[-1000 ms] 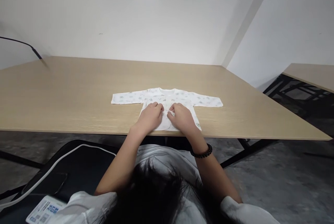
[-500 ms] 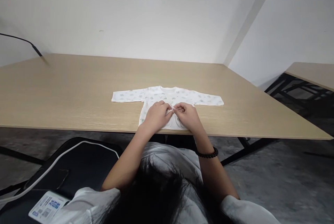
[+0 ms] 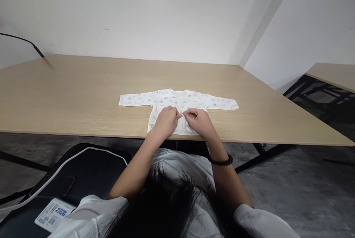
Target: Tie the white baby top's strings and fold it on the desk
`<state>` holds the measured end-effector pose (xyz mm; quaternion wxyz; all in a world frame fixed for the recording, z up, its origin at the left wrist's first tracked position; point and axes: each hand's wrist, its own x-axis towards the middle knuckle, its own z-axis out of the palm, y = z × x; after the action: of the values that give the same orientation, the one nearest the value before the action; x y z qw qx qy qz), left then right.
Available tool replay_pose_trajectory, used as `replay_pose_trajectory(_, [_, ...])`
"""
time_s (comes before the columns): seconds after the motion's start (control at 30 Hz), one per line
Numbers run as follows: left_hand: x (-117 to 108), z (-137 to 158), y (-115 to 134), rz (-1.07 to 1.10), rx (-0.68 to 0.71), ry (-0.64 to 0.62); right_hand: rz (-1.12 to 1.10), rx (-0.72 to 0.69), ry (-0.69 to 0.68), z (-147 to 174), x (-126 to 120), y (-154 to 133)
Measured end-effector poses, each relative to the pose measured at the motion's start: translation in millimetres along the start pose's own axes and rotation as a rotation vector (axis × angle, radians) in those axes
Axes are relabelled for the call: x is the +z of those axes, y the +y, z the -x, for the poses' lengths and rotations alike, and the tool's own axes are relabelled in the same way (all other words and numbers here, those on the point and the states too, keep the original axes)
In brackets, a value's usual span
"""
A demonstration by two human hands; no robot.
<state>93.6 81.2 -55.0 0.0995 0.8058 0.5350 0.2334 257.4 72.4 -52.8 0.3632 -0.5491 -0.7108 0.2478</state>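
Observation:
A small white long-sleeved baby shirt [image 3: 195,101] with a scattered print lies spread on the wooden table [image 3: 91,79], neckline away from me, sleeves stretched out to both sides. Its lower hem reaches the table's front edge. Over the middle of the shirt's front, my left hand [image 3: 168,119] has its fingertips pinched on the fabric near the front opening. Close beside it, my right hand [image 3: 200,121] also pinches there, thumb against forefinger. The fingertips of both hands nearly meet. Whether a tie or a fastener is between them is too small to tell. Curved outlines show below.
A black chair [image 3: 91,171] stands at lower left with a white cable [image 3: 69,160] and a white printed card or device [image 3: 54,214] on it. A black cable [image 3: 37,50] comes down at the table's far left. A second table [image 3: 332,75] stands to the right.
Both hands stay at the shirt's front, with the left fingertips shifted slightly and the fingers more closed. The curved lines at the hem lie flatter. The view has tilted slightly.

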Motion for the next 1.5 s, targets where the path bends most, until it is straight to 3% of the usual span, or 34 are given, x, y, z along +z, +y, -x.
replay_pose_trajectory(0.13, [-0.8,1.4,0.7,-0.025,0.001,-0.015,-0.087,0.006,-0.033,-2.5,-0.6,4.1])
replay_pose_trajectory(0.37, [-3.1,2.9,2.0,0.123,-0.007,0.063,-0.134,-0.013,0.023,-2.4,-0.4,5.2])
replay_pose_trajectory(0.83, [-4.4,4.0,5.3,0.098,-0.034,0.06,0.071,-0.198,0.115,-0.4,4.8,1.2])
replay_pose_trajectory(1.1, [-2.7,3.2,2.8,0.042,-0.004,0.066,0.1,-0.154,0.085,-0.9,5.2,-2.1])
replay_pose_trajectory(1.3, [-3.8,4.5,5.7,0.064,-0.006,0.076,0.027,0.036,0.05,-1.2,7.6,-4.7])
replay_pose_trajectory(1.5, [-2.9,3.4,4.7,0.045,-0.019,0.075,0.042,0.049,0.035,-3.8,7.8,-3.5])
